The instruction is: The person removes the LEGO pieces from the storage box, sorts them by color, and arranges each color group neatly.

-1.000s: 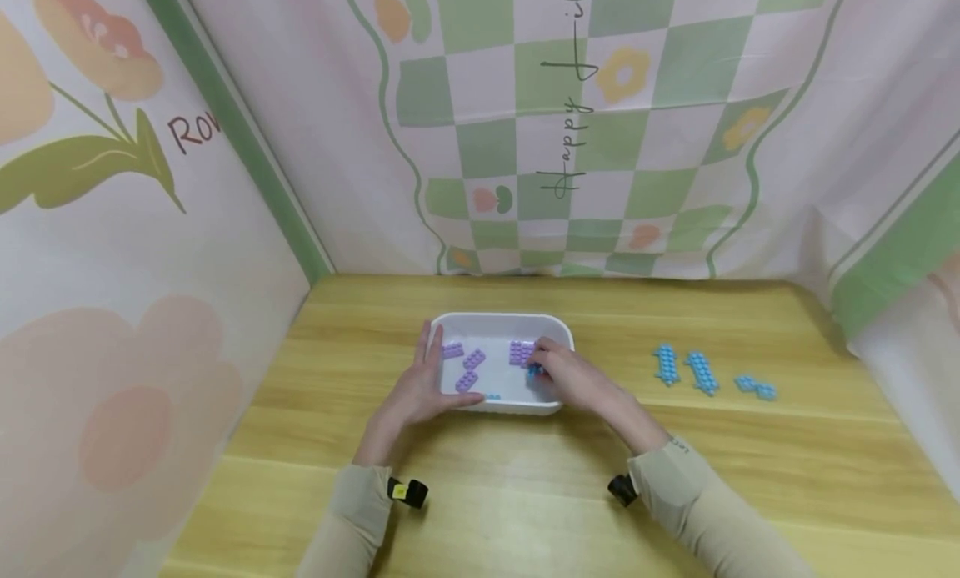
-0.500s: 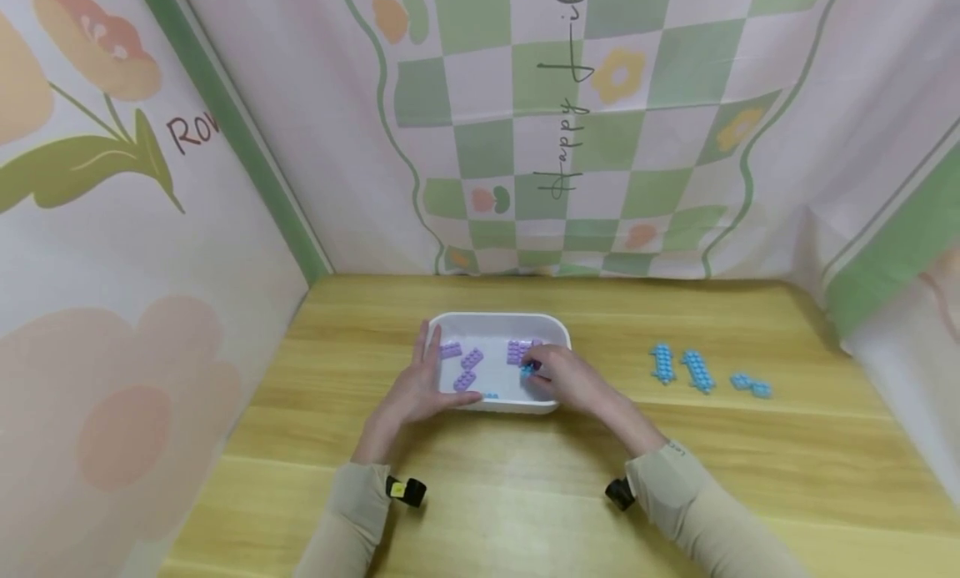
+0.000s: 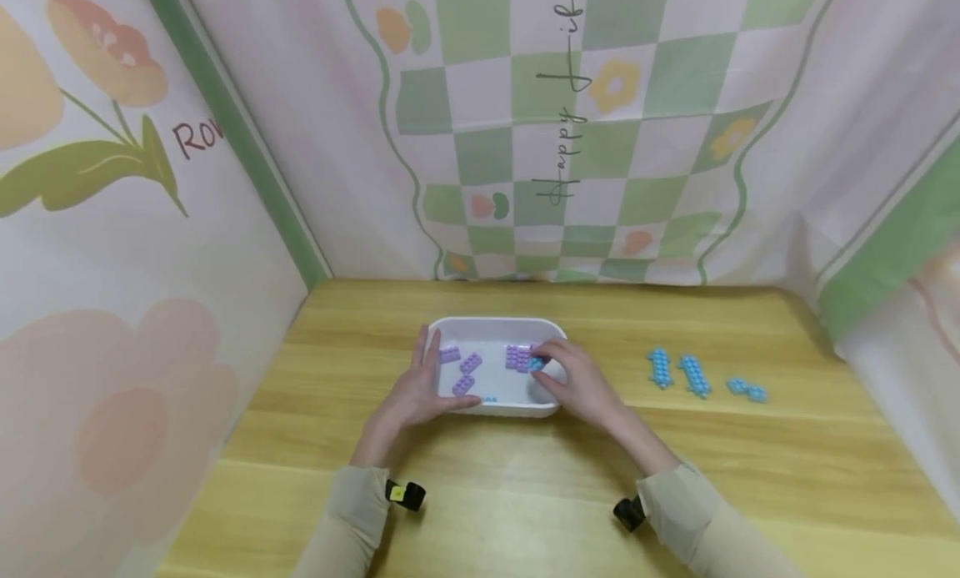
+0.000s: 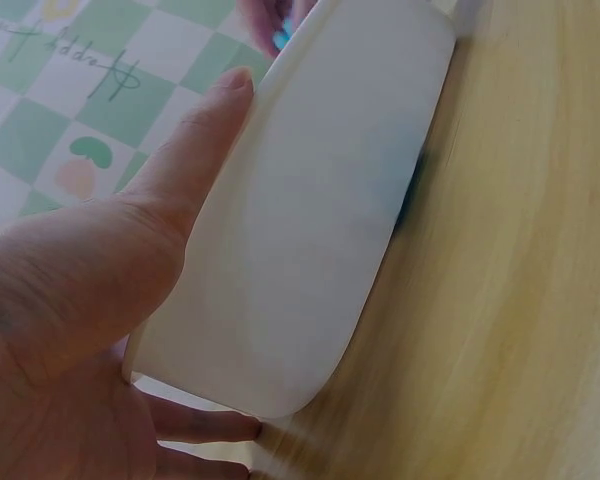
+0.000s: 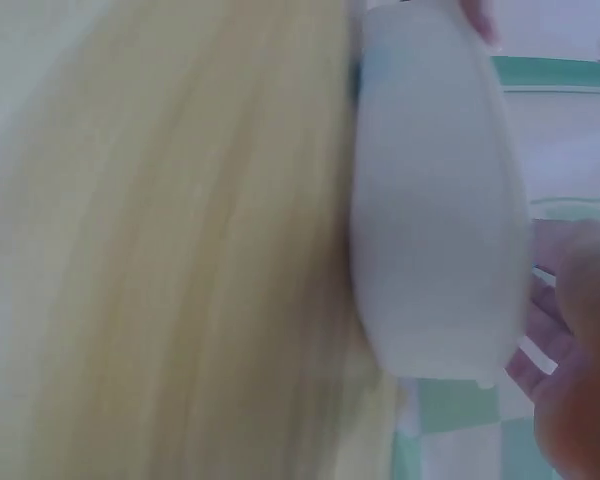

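A green-checked cloth (image 3: 551,128) hangs behind the wood tabletop (image 3: 480,503). L hand (image 3: 412,390) is spread, straight thumb along the white tray's (image 3: 517,410) near wall, fingers at its L end; prob. steadying it vs. sliding. R hand (image 3: 581,384) reaches over the opp. end, thumb & forefinger parted by a small blue piece (image 3: 536,364), no pinch seen; can't tell if a fingertip touches. That piece sits right beside a purple block (image 3: 516,357), prob. kept close for easy handling. Loose purple bricks (image 3: 470,363) lie nearer L fingers. Two blue strips (image 3: 677,373) & a smaller blue cluster (image 3: 747,389) lie off to R hand's right, prob. parked out of the way.

Edges: L thumb covers part of near rim, R hand crosses R end; far rim's unobstructed. Tray floor btwn loose bricks & block gives R fingers some room; bare wood separates R hand from strips.
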`<state>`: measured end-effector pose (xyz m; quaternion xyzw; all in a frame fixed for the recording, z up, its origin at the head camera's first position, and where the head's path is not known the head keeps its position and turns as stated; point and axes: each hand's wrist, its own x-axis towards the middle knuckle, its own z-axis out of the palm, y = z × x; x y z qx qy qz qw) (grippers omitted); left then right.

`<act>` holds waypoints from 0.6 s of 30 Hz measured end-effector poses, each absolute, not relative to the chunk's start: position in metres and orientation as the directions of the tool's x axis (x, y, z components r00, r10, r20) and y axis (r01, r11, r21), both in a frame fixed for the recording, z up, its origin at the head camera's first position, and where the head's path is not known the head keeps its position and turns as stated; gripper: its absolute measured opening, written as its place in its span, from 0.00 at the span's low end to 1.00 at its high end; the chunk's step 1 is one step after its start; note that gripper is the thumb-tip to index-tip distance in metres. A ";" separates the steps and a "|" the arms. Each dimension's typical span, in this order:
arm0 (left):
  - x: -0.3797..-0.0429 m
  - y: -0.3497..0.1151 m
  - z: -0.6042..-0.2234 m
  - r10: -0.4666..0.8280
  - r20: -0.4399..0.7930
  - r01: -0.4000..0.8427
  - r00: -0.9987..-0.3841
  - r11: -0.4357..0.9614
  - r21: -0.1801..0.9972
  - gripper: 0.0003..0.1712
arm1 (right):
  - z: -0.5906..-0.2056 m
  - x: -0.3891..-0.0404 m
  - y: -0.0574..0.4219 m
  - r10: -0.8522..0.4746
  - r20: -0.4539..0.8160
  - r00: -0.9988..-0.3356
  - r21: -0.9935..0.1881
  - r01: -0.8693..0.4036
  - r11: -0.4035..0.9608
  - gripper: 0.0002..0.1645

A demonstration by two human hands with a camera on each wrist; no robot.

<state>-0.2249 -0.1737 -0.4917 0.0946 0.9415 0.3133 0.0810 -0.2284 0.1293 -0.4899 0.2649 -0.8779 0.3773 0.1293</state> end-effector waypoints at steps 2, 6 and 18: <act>-0.225 -0.174 -0.493 0.231 -0.093 0.129 -0.969 0.786 0.604 0.85 | -0.487 -0.222 0.135 -0.321 0.460 -0.828 -0.601 -0.556 0.574 0.18; -0.225 -0.172 -0.493 0.237 -0.096 0.134 -0.967 0.787 0.602 0.85 | -0.481 -0.207 0.161 -0.210 0.513 -0.833 -0.607 -0.524 0.598 0.19; -0.226 -0.172 -0.491 0.225 -0.098 0.122 -0.969 0.788 0.603 0.84 | -0.484 -0.177 0.279 0.072 0.439 -0.895 -0.689 -0.285 0.666 0.18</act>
